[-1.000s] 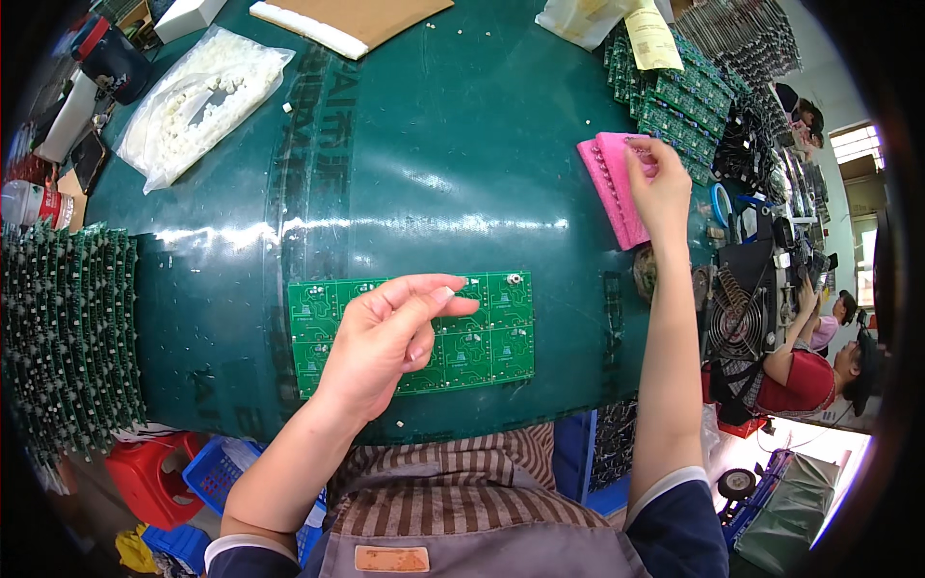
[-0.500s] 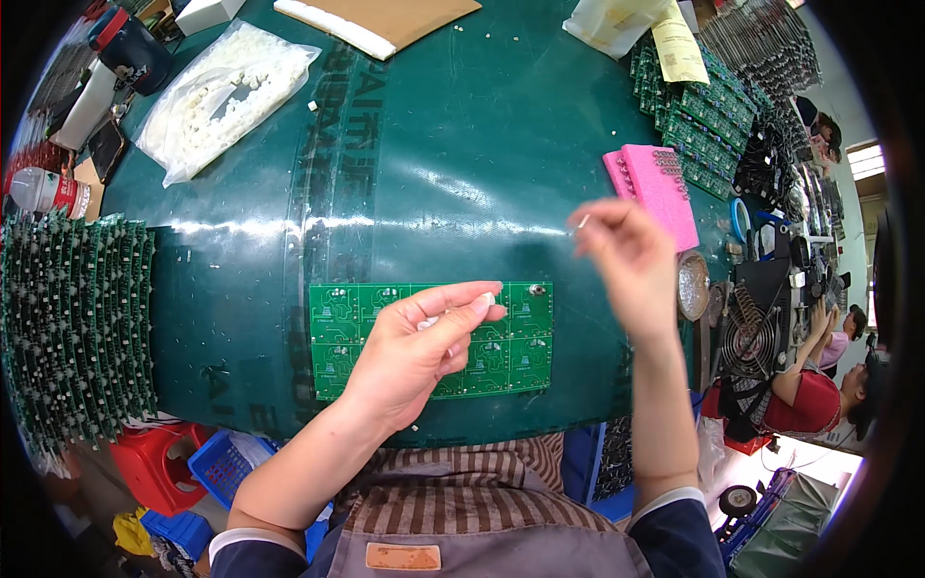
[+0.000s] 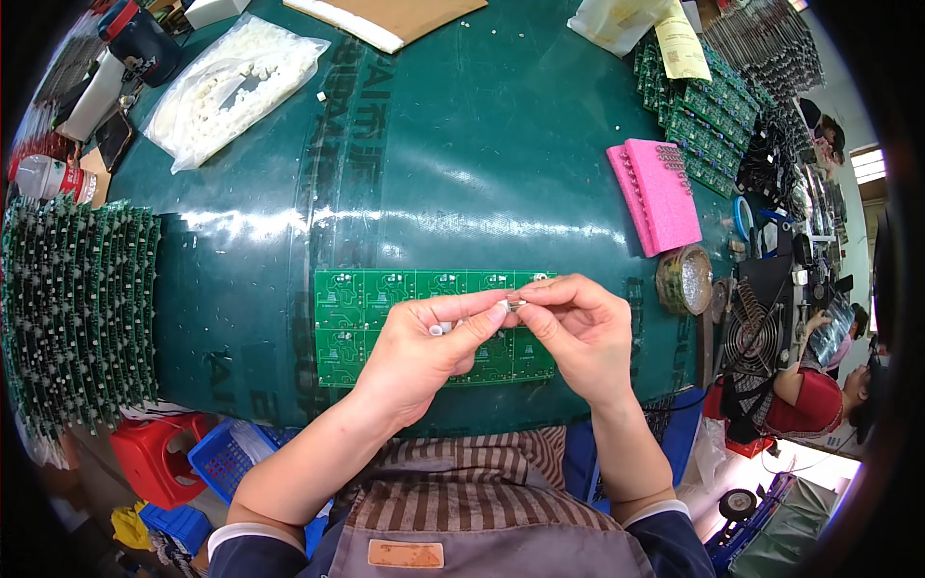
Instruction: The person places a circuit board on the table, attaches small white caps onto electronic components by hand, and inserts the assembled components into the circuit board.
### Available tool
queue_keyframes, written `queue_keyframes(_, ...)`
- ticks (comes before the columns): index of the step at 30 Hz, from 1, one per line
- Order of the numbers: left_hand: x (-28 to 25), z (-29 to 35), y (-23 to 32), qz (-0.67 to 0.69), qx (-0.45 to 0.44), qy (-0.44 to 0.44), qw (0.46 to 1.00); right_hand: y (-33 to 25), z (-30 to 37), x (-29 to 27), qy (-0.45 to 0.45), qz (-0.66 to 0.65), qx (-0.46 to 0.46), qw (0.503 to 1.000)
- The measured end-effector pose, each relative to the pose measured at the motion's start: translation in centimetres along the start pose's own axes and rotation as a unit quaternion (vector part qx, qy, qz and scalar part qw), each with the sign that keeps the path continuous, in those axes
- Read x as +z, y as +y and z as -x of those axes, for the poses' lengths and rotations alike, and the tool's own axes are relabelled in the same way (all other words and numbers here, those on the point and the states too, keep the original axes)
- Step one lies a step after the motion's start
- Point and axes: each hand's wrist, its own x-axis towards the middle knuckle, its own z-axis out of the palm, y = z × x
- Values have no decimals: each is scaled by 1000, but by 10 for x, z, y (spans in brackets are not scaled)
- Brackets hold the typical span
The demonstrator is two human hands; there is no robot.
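Note:
Both of my hands meet above a green circuit board panel [image 3: 339, 342] lying on the table. My left hand [image 3: 416, 352] is closed, pinching a small white plastic piece [image 3: 504, 305] between thumb and forefinger. More small white pieces [image 3: 439, 329] stick out from its curled fingers. With thumb and forefinger, my right hand [image 3: 590, 337] pinches a thin silvery part [image 3: 518, 304] right beside that white piece. Whether the two parts touch cannot be made out. The hands hide the middle of the panel; a small component [image 3: 540, 276] shows near its far right corner.
A plastic bag of white pieces [image 3: 226, 91] lies far left. Stacked circuit boards [image 3: 82, 308] stand at the left edge. To the right are pink foam [image 3: 655, 197] holding small metal parts, a round tape roll [image 3: 685, 280] and more boards [image 3: 708, 130]. A co-worker [image 3: 805, 400] is at far right.
My right hand has come left and nearer from beside the pink foam to meet my left hand. The left hand keeps its white pieces and stays about where it was.

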Motion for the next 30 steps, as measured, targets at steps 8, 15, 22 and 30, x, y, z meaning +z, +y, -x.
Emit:
queue_keyframes(8,-5,7,2,-7,-34,-15,999,-6,-4,-9,-10,35,66,997)
queue_keyframes(15,-9,14,0,51,13,-3,999,3,-27,-24,53,316,-16,947)
queue_keyframes(22,-15,21,-1,38,63,37,997,0,-35,-5,-5,407,-66,911)
queue_keyframes(30,-27,15,-10,16,99,26,995,0,-37,0,-1,444,-51,895)
